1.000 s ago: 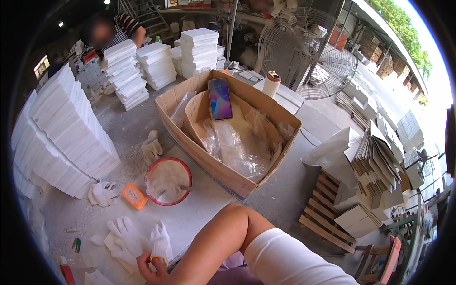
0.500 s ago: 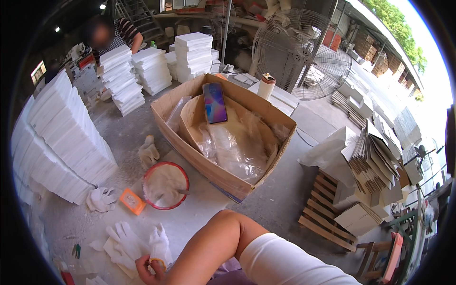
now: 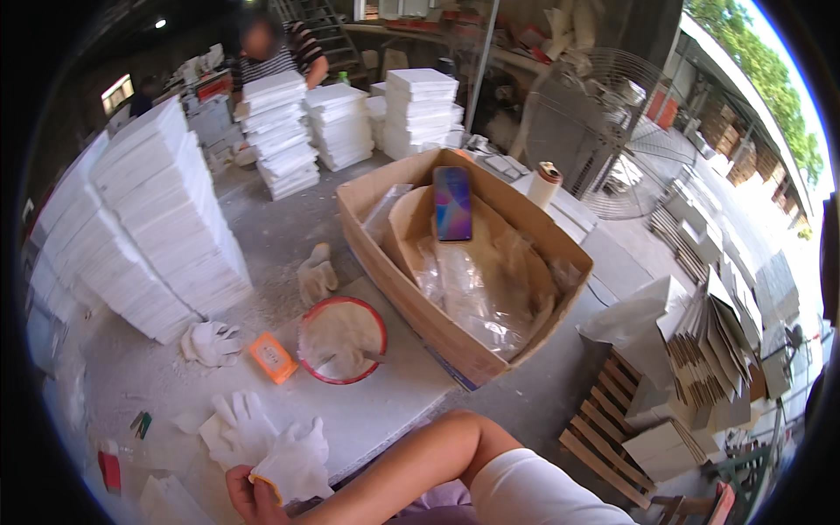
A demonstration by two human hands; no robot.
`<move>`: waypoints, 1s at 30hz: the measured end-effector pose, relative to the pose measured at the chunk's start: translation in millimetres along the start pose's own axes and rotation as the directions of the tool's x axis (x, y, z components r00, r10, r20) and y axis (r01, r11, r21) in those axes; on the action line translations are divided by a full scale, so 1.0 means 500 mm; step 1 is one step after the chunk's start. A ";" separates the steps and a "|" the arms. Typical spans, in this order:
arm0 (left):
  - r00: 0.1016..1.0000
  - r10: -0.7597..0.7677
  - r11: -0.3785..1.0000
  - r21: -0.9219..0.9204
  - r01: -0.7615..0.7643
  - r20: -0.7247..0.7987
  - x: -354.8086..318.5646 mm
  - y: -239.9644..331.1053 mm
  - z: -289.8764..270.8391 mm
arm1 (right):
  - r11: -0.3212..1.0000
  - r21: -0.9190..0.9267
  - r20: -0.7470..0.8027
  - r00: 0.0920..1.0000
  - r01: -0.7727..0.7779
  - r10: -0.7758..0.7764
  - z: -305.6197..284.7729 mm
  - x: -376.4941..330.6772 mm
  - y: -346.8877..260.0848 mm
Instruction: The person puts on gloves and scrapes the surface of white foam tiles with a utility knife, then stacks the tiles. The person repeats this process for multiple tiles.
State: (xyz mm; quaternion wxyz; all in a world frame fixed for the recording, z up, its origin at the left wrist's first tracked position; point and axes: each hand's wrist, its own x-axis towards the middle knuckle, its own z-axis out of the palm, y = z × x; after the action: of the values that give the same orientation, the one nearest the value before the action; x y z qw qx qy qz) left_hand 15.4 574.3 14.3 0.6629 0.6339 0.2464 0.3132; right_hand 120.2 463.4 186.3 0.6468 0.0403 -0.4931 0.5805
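Observation:
My right arm reaches across from the lower right, bent at the elbow, and its forearm runs down to the left. My right hand (image 3: pixel 248 498) is closed on the yellow-edged cuff of a white knitted work glove (image 3: pixel 296 462). That glove's fingers point up and away; whether anything is inside it cannot be seen. Another white glove (image 3: pixel 241 429) lies flat on the table just beyond. No bare part of my left hand shows. Nearby are an orange box (image 3: pixel 273 358) and a red-rimmed bowl (image 3: pixel 381 328) of pale paste with a tool in it.
A cardboard box (image 3: pixel 385 254) holds plastic wrap and a phone (image 3: pixel 452 206). More gloves (image 3: pixel 211 344) lie left. Tall stacks of white slabs (image 3: pixel 166 210) line the left and back, where a person (image 3: pixel 302 52) stands. A large fan (image 3: pixel 582 122) and wooden pallet (image 3: pixel 604 424) are right.
My view has turned left, so the scene sits farther right. The held glove has spread out and now shows more fully beside my right hand, which still grips the cuff.

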 end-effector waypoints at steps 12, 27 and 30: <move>0.563 0.822 0.433 0.548 -0.716 0.086 0.056 0.105 0.114 | 0.323 -0.888 -0.446 0.785 -0.327 -0.431 -0.159 -0.155 0.043; 0.678 0.731 0.478 0.646 -0.595 0.083 0.062 0.079 0.111 | 0.350 -0.901 -0.371 0.873 -0.256 -0.316 -0.229 -0.229 0.024; 0.756 0.654 0.627 0.577 -0.523 -0.025 0.068 0.073 0.081 | 0.166 -0.965 -0.243 0.927 -0.202 -0.285 -0.232 -0.216 0.014</move>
State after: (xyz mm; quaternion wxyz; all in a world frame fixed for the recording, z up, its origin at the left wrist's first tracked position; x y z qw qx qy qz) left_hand 64.1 571.1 56.1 0.2837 0.7967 0.1769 0.5035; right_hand 200.7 461.3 49.7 0.6138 -0.4833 -0.6160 0.1008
